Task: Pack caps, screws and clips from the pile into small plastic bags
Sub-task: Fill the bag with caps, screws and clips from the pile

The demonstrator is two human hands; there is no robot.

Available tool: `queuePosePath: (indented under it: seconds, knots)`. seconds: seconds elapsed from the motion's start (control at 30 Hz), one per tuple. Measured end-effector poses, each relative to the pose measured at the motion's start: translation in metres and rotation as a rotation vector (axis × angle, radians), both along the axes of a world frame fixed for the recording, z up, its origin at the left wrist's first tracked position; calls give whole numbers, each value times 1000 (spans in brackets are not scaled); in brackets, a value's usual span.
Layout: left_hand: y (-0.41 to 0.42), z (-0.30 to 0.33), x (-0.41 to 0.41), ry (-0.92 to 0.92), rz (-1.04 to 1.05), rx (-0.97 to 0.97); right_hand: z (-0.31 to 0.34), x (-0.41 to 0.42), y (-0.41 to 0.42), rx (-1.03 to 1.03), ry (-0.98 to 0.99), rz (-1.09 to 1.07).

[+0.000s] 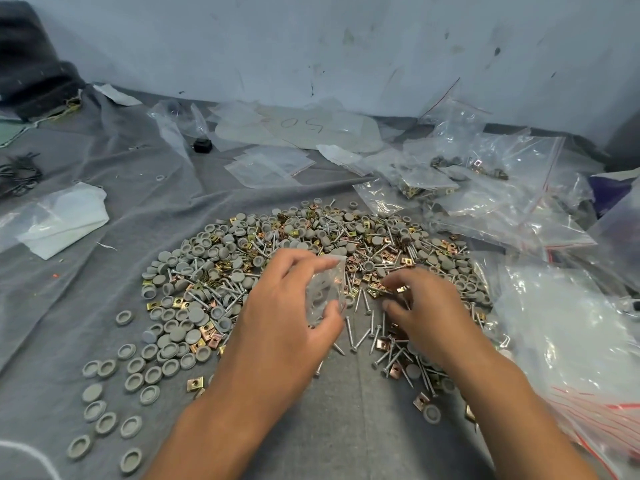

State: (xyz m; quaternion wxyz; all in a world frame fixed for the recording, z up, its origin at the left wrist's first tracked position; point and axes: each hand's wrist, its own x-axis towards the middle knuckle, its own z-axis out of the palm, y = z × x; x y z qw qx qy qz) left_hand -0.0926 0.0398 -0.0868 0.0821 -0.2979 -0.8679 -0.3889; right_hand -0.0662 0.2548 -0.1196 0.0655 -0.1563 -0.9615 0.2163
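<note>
My left hand (294,306) holds a small clear plastic bag (327,289) upright between curled fingers and thumb, just above the near middle of the pile (311,271); a few grey caps show through the bag. My right hand (426,313) is beside it to the right, fingers bent down and pinching a brass clip (401,289) at the pile's surface. The pile of grey caps, screws and brass clips spreads across the grey cloth (69,306) covering the tabletop. Loose caps (104,403) trail off to the near left. A few screws (360,336) lie between my hands. Filled and empty zip bags (502,188) are heaped on the right.
</note>
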Motion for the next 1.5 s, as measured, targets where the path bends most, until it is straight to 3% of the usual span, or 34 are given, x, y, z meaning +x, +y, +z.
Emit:
queuePosePath:
  seconds: [0.13,0.43,0.6,0.7,1.03,1.3,1.4,1.5]
  knots:
    - [-2,1,-2,2,13,5,-4,-12,-9,68,-21,21]
    - [-3,-1,-5,10,22,6,-3,-9,0,20,-58,41]
    - [-4,-2,-5,15,23,6,2,0,13,57,-179,118]
    - [-3,-2,-5,16,24,-5,2,-3,10,58,-75,86]
    - [-3,-2,-5,9,24,3,-5,-10,0,-25,-33,92]
    - [-4,-4,-6,10,19,-11,-5,-13,-8,107,-71,121]
    - [-4,-4,-6,10,17,-11,3,-10,-10,-9,15,119]
    - [-3,-4,-7,16,18,-5,25,-1,-24,-92,347,207]
